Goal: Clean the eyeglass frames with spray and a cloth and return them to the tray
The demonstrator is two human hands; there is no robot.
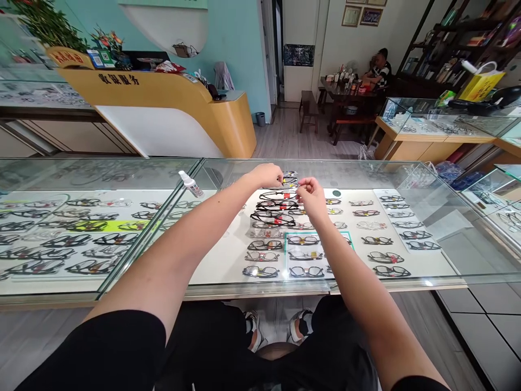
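Both my hands reach over the far part of a glass display counter. My left hand [266, 175] is closed, its fingertips at one side of a pair of eyeglasses [290, 180] with a yellow tag. My right hand [311, 196] pinches at the other side of the same pair, thumb and forefinger together. The fingers partly hide the frame. Just nearer to me, several dark eyeglasses [272, 218] with red tags lie in a column on the glass top. A small white spray bottle [191, 183] stands to the left of my left forearm.
Under the glass [228, 266] lie rows of eyeglasses [262, 271]. Beyond the counter are a wooden reception desk [232, 117], a bench [310, 106] and a person [380, 70] seated at a table. Another display case [439, 127] is at the right.
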